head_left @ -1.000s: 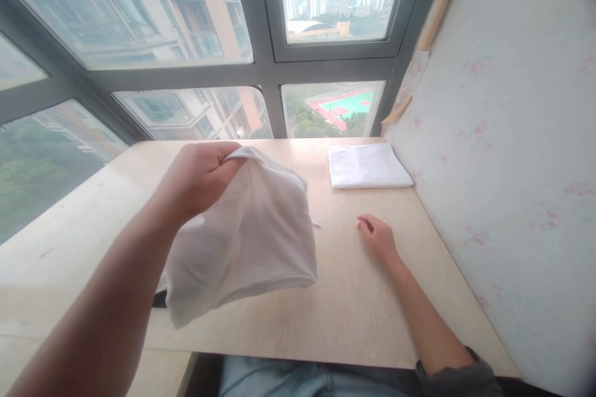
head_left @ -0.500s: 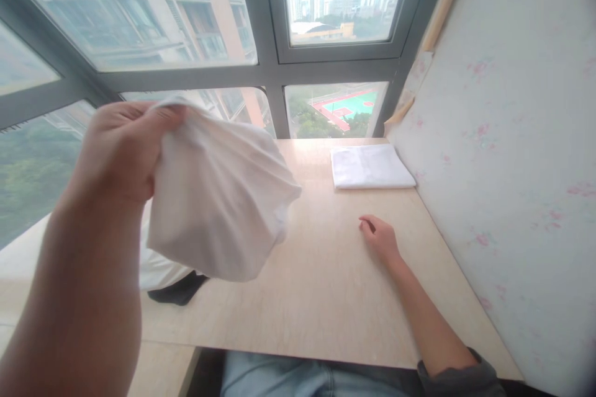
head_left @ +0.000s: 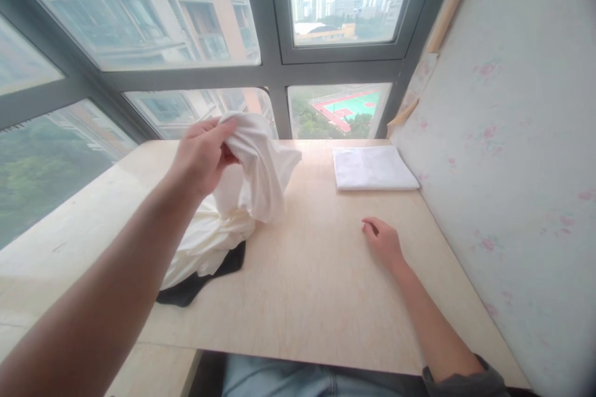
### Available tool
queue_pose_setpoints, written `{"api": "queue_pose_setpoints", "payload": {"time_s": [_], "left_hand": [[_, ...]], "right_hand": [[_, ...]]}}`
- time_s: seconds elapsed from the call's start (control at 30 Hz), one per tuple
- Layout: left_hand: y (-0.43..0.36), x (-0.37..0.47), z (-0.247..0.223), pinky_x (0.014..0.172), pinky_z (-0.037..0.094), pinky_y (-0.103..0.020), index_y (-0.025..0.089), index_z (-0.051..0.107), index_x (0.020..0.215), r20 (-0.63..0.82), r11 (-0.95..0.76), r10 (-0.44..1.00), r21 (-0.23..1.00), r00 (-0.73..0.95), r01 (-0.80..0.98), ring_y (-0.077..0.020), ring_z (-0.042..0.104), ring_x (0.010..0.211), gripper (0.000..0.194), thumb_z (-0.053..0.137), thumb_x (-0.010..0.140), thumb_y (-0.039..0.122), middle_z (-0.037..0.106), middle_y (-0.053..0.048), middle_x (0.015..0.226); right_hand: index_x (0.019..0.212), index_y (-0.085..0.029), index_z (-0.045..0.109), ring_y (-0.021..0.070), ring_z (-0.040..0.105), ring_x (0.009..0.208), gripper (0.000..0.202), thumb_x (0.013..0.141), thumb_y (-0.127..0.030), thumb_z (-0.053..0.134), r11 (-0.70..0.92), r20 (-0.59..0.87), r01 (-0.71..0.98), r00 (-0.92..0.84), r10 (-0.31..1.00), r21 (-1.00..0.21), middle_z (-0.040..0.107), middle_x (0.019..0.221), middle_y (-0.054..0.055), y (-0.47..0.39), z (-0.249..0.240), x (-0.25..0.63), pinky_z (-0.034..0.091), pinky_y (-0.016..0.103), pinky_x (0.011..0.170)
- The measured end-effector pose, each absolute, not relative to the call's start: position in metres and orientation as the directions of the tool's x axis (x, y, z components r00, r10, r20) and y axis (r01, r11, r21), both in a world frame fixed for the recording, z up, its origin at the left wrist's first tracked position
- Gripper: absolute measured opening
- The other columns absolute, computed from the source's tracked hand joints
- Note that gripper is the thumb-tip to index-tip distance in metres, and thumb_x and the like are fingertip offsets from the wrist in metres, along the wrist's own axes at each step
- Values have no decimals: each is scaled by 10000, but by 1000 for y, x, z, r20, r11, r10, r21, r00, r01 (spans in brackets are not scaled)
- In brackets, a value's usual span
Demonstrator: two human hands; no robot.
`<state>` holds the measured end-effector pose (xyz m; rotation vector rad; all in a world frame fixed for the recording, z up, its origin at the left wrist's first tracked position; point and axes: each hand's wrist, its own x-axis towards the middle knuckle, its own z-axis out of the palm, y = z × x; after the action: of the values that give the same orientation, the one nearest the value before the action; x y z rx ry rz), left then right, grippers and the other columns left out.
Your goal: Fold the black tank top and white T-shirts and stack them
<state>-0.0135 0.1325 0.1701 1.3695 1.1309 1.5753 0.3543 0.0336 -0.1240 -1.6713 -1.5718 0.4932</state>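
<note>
My left hand [head_left: 205,152] is closed on a white cloth [head_left: 261,167], pinching its upper edge while the rest hangs in folds over the left part of the table. Below it lies a crumpled cream-coloured cloth [head_left: 209,239], with a piece of black fabric [head_left: 228,262] showing from under its edge. Whether the raised white cloth joins the cream one cannot be made out. My right hand [head_left: 382,240] rests on the tabletop with its fingers curled in and nothing visible in them. Beyond it is a neatly folded white cloth [head_left: 375,169], flat and untouched.
The pale wooden table [head_left: 298,298] reaches to grey-framed windows [head_left: 274,74] at the back. A wall with flowered paper [head_left: 507,155] bounds it on the right. My legs in blue jeans [head_left: 279,377] are at the front edge.
My left hand has moved away from me and to the right with the white cloth, which now hangs more bunched. More of the cream cloth and black fabric shows. My right hand stays put.
</note>
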Motion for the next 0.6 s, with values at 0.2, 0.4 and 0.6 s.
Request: {"api": "queue_pose_setpoints", "payload": {"time_s": [0.2,0.4,0.6], "left_hand": [[129,0,141,507,457,-174,153,640,829,218,-294,942,903,-256,-314,-61,587,563,97,682,879,225,619,30,664],[128,10,137,625,522,-194,154,684,775,246,-273,960,930,-137,-245,-70,603,643,182,804,774,292,634,24,698],[122,34,164,529,392,-192,194,565,691,536,-552,813,834,-229,-9,-52,458,539,285,730,850,363,484,71,589]], "right_hand": [[964,-187,727,229,677,816,344,877,-380,457,59,235,670,176,956,-740,754,931,84,35,-127,355,475,342,770],[960,-192,725,225,672,801,333,884,-372,455,64,236,681,162,958,-730,751,916,82,35,-126,356,464,334,756],[959,-190,720,218,678,807,323,886,-364,458,56,226,664,172,959,-745,748,892,69,34,-126,356,462,330,768]]}}
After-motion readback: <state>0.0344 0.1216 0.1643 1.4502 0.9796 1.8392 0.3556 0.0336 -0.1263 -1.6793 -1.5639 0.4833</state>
